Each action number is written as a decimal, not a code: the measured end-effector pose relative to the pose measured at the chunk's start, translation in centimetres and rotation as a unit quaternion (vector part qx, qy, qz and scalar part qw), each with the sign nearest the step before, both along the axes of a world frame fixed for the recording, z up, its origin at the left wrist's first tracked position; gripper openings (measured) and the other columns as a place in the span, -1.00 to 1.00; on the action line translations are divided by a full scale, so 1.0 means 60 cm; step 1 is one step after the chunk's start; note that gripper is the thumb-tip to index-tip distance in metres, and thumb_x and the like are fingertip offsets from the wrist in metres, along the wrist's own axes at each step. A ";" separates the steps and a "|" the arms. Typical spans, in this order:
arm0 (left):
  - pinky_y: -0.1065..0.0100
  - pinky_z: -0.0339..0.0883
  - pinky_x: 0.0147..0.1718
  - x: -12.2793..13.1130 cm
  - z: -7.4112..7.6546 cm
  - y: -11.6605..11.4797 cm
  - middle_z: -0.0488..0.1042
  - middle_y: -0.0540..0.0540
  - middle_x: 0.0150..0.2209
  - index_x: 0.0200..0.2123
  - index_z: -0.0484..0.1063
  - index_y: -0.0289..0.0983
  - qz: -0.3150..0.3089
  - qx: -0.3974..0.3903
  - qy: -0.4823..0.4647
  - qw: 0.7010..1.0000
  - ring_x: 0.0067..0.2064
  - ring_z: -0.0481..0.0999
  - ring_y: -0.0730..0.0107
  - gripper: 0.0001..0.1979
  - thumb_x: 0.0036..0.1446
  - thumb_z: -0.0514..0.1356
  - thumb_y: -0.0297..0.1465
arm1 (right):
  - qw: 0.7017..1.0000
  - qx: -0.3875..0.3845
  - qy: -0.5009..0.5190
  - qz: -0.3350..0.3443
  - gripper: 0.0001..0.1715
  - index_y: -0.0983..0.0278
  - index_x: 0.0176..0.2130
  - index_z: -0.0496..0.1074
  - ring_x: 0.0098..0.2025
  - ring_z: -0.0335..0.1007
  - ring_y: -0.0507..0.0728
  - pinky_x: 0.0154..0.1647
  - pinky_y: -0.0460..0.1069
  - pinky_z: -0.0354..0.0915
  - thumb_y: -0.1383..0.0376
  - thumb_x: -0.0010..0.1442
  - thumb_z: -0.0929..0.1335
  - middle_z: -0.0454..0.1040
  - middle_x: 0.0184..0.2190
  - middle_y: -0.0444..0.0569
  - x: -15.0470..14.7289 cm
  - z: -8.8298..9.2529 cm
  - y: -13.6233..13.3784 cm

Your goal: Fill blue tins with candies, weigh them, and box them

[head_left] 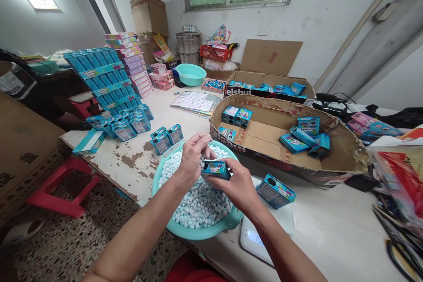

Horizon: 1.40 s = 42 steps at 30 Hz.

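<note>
My right hand (236,185) grips a small blue candy box (214,169) over a teal basin (172,224) full of small white candies (198,202). My left hand (193,156) hovers just above the box with its fingers pinched together, seemingly on a few candies; what they hold is too small to name. Another blue box (275,191) lies on a white scale (261,238) to the right of the basin.
An open cardboard tray (330,158) with several blue boxes sits behind the basin. More blue boxes (167,137) and tall stacks (102,77) stand at the left. A red stool (62,185) is below the table's left edge. Clutter lies at the right.
</note>
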<state>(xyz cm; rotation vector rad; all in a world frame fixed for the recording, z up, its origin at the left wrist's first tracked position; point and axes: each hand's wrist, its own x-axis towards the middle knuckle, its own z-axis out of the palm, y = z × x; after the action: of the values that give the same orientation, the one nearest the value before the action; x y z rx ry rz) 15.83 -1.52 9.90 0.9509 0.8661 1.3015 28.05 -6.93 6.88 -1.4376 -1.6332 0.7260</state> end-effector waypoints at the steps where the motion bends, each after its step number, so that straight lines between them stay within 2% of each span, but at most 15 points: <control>1: 0.50 0.17 -0.60 0.001 0.002 -0.002 0.18 0.12 -0.77 -0.48 0.35 -0.29 -0.005 0.001 -0.001 1.000 -0.66 0.30 0.52 -0.79 0.02 0.23 -0.27 | 1.000 -0.001 0.004 -0.001 -0.72 0.26 -0.28 0.47 -0.28 0.33 0.14 -0.27 -0.03 0.20 0.23 -0.06 0.46 0.46 -0.34 -0.09 -0.001 0.000 0.000; 7: 0.48 0.11 -0.61 -0.002 0.011 0.003 0.17 0.13 -0.76 -0.46 0.34 -0.27 -0.030 0.018 -0.013 0.999 -0.68 0.26 0.52 -0.81 0.03 0.20 -0.26 | 0.999 -0.002 0.054 0.007 -0.70 0.25 -0.27 0.48 -0.30 0.34 0.12 -0.26 -0.04 0.21 0.21 -0.07 0.47 0.48 -0.34 -0.12 0.005 0.001 -0.003; 9: 0.45 0.16 -0.56 -0.015 -0.003 0.019 0.19 0.12 -0.74 -0.45 0.31 -0.25 0.021 0.023 0.015 0.999 -0.65 0.27 0.49 -0.79 0.04 0.16 -0.22 | 0.995 -0.014 0.096 0.000 -0.67 0.25 -0.27 0.48 -0.31 0.35 0.12 -0.26 -0.04 0.23 0.18 -0.08 0.48 0.49 -0.35 -0.12 0.017 0.002 -0.009; 11: 0.40 0.24 -0.46 -0.033 -0.033 0.034 0.31 0.07 -0.65 -0.44 0.31 -0.23 0.057 0.035 0.145 0.987 -0.55 0.35 0.44 -0.78 0.05 0.12 -0.19 | 0.990 -0.024 0.137 -0.029 -0.62 0.25 -0.24 0.47 -0.31 0.37 0.12 -0.26 -0.03 0.25 0.14 -0.07 0.48 0.50 -0.35 -0.11 0.033 0.001 -0.017; 13: 0.32 0.29 -0.29 -0.050 -0.072 0.042 0.46 -0.02 -0.47 -0.42 0.35 -0.22 0.012 0.059 0.361 0.931 -0.37 0.43 0.34 -0.76 0.08 0.08 -0.17 | 0.987 -0.025 0.148 -0.053 -0.59 0.25 -0.23 0.47 -0.28 0.38 0.14 -0.23 -0.02 0.26 0.12 -0.08 0.48 0.50 -0.32 -0.09 0.048 -0.001 -0.022; 15: 0.23 0.26 -0.11 -0.059 -0.109 0.040 0.49 -0.10 -0.23 -0.31 0.40 -0.21 -0.083 0.107 0.543 0.829 -0.15 0.43 0.23 -0.74 0.12 0.05 -0.18 | 0.988 -0.024 0.141 -0.057 -0.59 0.25 -0.22 0.47 -0.27 0.38 0.14 -0.20 -0.01 0.27 0.13 -0.08 0.49 0.51 -0.31 -0.08 0.057 -0.003 -0.025; 18: 0.14 0.20 -0.02 -0.052 -0.141 0.025 0.40 -0.19 -0.07 -0.08 0.35 -0.24 -0.150 0.162 0.673 0.706 -0.01 0.34 0.12 -0.64 0.20 -0.04 -0.17 | 0.988 -0.025 0.143 -0.060 -0.56 0.26 -0.21 0.47 -0.29 0.38 0.15 -0.23 -0.01 0.28 0.11 -0.08 0.48 0.51 -0.32 -0.07 0.062 -0.004 -0.023; 20: 0.13 0.21 -0.05 -0.040 -0.143 0.014 0.37 -0.23 -0.08 -0.05 0.32 -0.26 -0.151 0.164 0.719 0.658 -0.02 0.32 0.09 -0.60 0.22 -0.08 -0.16 | 0.986 -0.022 0.149 -0.072 -0.55 0.28 -0.21 0.47 -0.31 0.38 0.15 -0.26 0.00 0.28 0.10 -0.09 0.48 0.51 -0.34 -0.06 0.062 -0.005 -0.021; 22: 0.16 0.23 -0.12 -0.031 -0.136 0.005 0.37 -0.24 -0.11 -0.08 0.33 -0.26 -0.146 0.153 0.738 0.641 -0.06 0.35 0.09 -0.62 0.23 -0.09 -0.16 | 0.986 -0.022 0.149 -0.078 -0.55 0.28 -0.22 0.47 -0.31 0.39 0.16 -0.27 0.00 0.29 0.10 -0.10 0.48 0.51 -0.35 -0.05 0.062 -0.008 -0.020; 25: 0.26 0.22 -0.25 -0.027 -0.130 0.000 0.42 -0.18 -0.23 -0.23 0.38 -0.22 -0.111 0.131 0.713 0.680 -0.19 0.41 0.15 -0.74 0.18 0.00 -0.22 | 0.985 -0.030 0.153 -0.077 -0.56 0.27 -0.23 0.47 -0.32 0.39 0.16 -0.27 0.00 0.29 0.10 -0.10 0.48 0.51 -0.35 -0.05 0.063 -0.011 -0.024; 28: 0.35 0.15 -0.38 -0.033 -0.137 0.005 0.39 -0.06 -0.46 -0.45 0.37 -0.20 -0.033 0.116 0.620 0.776 -0.36 0.39 0.27 -0.87 0.07 0.11 -0.31 | 0.983 -0.030 0.166 -0.077 -0.56 0.27 -0.23 0.47 -0.32 0.39 0.15 -0.27 -0.01 0.30 0.10 -0.10 0.49 0.51 -0.35 -0.06 0.064 -0.008 -0.033; 32: 0.45 0.03 -0.58 -0.043 -0.132 0.019 0.22 0.06 -0.64 -0.58 0.28 -0.24 0.011 -0.015 0.369 0.929 -0.60 0.21 0.48 -0.77 -0.01 0.17 -0.25 | 0.983 -0.014 0.164 -0.076 -0.59 0.27 -0.24 0.46 -0.33 0.39 0.15 -0.30 -0.01 0.31 0.11 -0.07 0.48 0.51 -0.35 -0.05 0.060 -0.003 -0.040; 34: 0.49 -0.09 -0.68 -0.044 -0.109 0.024 0.18 0.10 -0.66 -0.54 0.24 -0.24 0.008 -0.105 0.194 0.975 -0.67 0.11 0.55 -0.74 -0.07 0.21 -0.21 | 0.989 0.001 0.130 -0.069 -0.61 0.26 -0.24 0.47 -0.30 0.39 0.16 -0.27 0.00 0.30 0.12 -0.06 0.48 0.50 -0.33 -0.04 0.055 -0.003 -0.038; 38: 0.55 -0.14 -0.73 -0.037 -0.039 0.024 0.13 0.16 -0.69 -0.53 0.14 -0.24 -0.028 -0.177 -0.094 0.979 -0.71 0.05 0.64 -0.69 -0.16 0.28 -0.30 | 0.997 0.029 0.052 -0.048 -0.66 0.23 -0.25 0.47 -0.25 0.38 0.17 -0.23 0.00 0.27 0.12 -0.02 0.46 0.49 -0.30 -0.05 0.033 -0.004 -0.030; 42: 0.55 0.00 -0.71 -0.017 0.001 0.017 0.19 0.12 -0.68 -0.56 0.15 -0.26 -0.005 -0.137 -0.148 0.979 -0.66 0.16 0.62 -0.73 -0.16 0.25 -0.34 | 0.999 0.036 -0.007 -0.025 -0.69 0.24 -0.26 0.46 -0.21 0.36 0.17 -0.23 -0.01 0.24 0.17 -0.02 0.46 0.47 -0.28 -0.05 0.007 -0.005 -0.019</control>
<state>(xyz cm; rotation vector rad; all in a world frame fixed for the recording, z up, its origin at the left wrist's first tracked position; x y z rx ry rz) 14.81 -0.51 9.98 0.5271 0.7809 1.2391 28.49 -8.06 6.58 -1.4296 -1.6135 0.6238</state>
